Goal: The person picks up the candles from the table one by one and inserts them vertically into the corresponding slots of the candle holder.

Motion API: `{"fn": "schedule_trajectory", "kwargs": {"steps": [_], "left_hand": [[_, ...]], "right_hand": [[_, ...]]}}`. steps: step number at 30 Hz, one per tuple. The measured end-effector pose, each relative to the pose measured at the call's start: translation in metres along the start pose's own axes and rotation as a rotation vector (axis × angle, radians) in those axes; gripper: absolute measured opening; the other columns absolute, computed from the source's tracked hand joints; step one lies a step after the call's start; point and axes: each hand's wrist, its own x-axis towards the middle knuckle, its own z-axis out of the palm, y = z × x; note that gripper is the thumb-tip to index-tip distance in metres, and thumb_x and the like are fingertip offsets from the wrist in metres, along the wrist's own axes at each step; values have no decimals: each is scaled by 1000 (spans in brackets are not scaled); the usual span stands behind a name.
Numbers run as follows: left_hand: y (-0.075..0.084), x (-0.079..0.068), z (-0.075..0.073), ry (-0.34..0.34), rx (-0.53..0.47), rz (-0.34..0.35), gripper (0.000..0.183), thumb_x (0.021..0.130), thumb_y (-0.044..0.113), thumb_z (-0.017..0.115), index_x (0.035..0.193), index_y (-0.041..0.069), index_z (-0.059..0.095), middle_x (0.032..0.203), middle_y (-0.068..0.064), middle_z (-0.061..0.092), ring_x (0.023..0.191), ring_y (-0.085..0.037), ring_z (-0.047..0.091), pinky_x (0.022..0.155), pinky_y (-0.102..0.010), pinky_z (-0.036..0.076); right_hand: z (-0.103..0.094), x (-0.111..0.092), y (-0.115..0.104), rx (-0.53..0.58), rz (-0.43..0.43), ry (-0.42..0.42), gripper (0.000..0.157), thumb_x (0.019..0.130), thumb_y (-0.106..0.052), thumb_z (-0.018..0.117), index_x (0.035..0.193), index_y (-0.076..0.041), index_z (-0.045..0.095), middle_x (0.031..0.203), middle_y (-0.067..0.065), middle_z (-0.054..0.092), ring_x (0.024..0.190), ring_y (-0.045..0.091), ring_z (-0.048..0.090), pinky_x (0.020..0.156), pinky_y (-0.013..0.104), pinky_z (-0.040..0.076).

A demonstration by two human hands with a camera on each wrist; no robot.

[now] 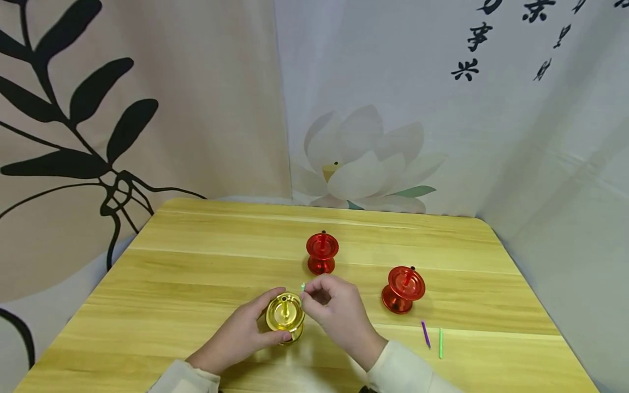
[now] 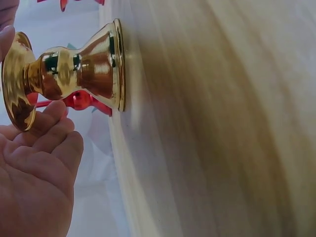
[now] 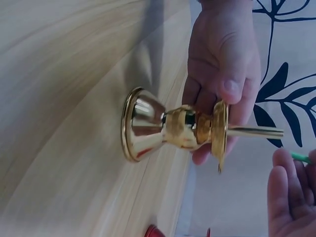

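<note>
One gold candle holder (image 1: 285,312) is being gripped around its dish by a person's left hand (image 1: 239,331) toward the desk (image 1: 196,256)'s near edge, while the right hand (image 1: 340,314) is pinching a green candle (image 1: 302,286) just beside it. One red holder (image 1: 321,251) is standing nearer the far edge, another red holder (image 1: 404,286) nearer the right edge; a purple candle (image 1: 426,334) and a second green candle (image 1: 441,343) are lying close by.

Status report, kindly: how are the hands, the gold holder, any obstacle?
Left hand holds gold holder, about upright. Right hand pinches green stick. Spike bare, nothing seen in the way.
</note>
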Motion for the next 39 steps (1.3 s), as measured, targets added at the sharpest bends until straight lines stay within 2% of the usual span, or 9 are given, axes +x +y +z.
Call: {"fn": "schedule_trajectory", "kwargs": {"steps": [10,22,26,30,39], "left_hand": [[-1,1,0,-10,12,16,85,81,43,83,150,10,45,143,-6,56,128,-26,55,103,-55,46],[-3,0,-1,-12,18,28,80,82,42,83,149,22,46,140,-2,58,124,-21,57,102,-52,48],[-3,1,-1,-11,17,36,78,82,43,83,149,27,45,137,2,60,120,-19,59,100,-51,49],[-2,0,-1,-12,10,35,78,82,44,82,149,29,45,135,4,61,119,-18,60,100,-51,49],[-2,2,0,-16,-29,12,78,81,40,84,148,30,46,136,10,59,120,-12,58,102,-45,48]], "right_hand": [[10,6,-5,-1,-56,0,9,87,-2,71,87,-11,69,83,-6,68,72,7,61,66,24,56],[16,9,-9,3,-75,1,4,91,-8,71,92,-5,70,87,-4,69,78,9,66,72,25,59],[18,10,-10,-10,-80,3,2,91,-7,71,93,-7,70,88,-1,69,80,9,67,73,27,59],[20,10,-9,-32,-75,-1,7,90,-4,71,92,-11,71,90,1,69,80,9,67,73,26,59],[22,10,-6,-47,-87,-28,7,90,-4,72,88,-11,71,87,-2,69,80,7,67,74,23,58]]}}
